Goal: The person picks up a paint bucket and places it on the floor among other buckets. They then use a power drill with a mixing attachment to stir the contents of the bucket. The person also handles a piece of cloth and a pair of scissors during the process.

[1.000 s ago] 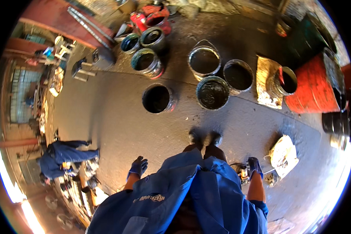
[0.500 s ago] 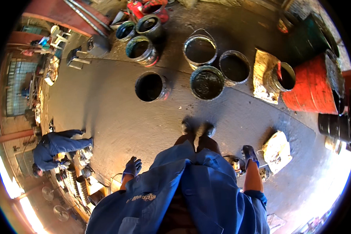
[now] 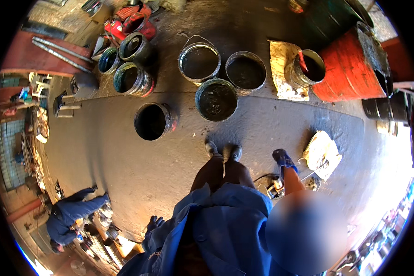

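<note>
The person is standing on a grimy concrete floor (image 3: 101,152), looking down past a blue work coat (image 3: 216,230) at their own shoes (image 3: 223,151) in the middle of the frame. Both hands are hanging at the sides in blue gloves. The right hand (image 3: 284,159), right of centre, is empty, its fingers loosely curled; the left hand (image 3: 154,224), lower left of centre, is half hidden by the coat, so I cannot tell whether it is spread or closed.

The nearest things are paint-caked buckets just above the shoes: an open black bucket (image 3: 153,121) left of centre and a tar-filled bucket (image 3: 216,99) directly ahead, with two more buckets (image 3: 199,62) behind it. A crumpled pale sack (image 3: 322,154) is lying right of the right hand, and a small tool (image 3: 276,186) is sitting on the floor below that hand.

Judging from the stance, reaching a bucket is calling for a step forward and a bend at the knees; a grip on the rim or bail, kept clear of the wet contents, would probably serve best. A second person (image 3: 71,216) is crouching at the lower left.
</note>
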`<state>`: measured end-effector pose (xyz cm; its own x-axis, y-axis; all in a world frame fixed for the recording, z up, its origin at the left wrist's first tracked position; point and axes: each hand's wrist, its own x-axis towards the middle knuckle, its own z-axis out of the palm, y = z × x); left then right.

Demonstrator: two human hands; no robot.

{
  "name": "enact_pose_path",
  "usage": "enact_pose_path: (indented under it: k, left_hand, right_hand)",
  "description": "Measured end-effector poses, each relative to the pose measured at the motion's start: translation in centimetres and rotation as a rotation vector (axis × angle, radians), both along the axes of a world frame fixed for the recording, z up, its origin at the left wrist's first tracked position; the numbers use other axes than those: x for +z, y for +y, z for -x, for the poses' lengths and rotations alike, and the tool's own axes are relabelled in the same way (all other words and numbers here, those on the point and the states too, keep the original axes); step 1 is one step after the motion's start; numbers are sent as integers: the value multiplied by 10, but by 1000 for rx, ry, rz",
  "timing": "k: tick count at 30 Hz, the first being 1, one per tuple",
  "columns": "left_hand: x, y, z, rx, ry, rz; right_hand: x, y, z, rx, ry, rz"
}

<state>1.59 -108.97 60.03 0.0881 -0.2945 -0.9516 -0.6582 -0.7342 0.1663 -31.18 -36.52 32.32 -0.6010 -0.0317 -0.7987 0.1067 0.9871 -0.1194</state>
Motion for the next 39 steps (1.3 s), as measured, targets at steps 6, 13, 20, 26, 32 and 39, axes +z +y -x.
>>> enact_pose_path:
  k: [6, 13, 20, 26, 32, 39]
  left_hand:
    - [13, -34, 13, -56, -61, 55]
    - [12, -34, 18, -89, -147, 4]
    - [17, 10, 10, -52, -245, -30]
    - [0, 41, -36, -27, -256, -72]
    - [-141, 69, 111, -57, -133, 60]
    - [-287, 89, 342, -279, 318, -99]
  right_hand:
    - [40, -90, 59, -744, 65, 251]
    - [38, -103, 115, -502, 215, 329]
    - [-32, -105, 175, -529, 97, 467]
    - [-134, -89, 196, -283, 179, 543]
    - [-206, -11, 186, -272, 21, 551]
    - [-118, 77, 137, -806, -405, 581]
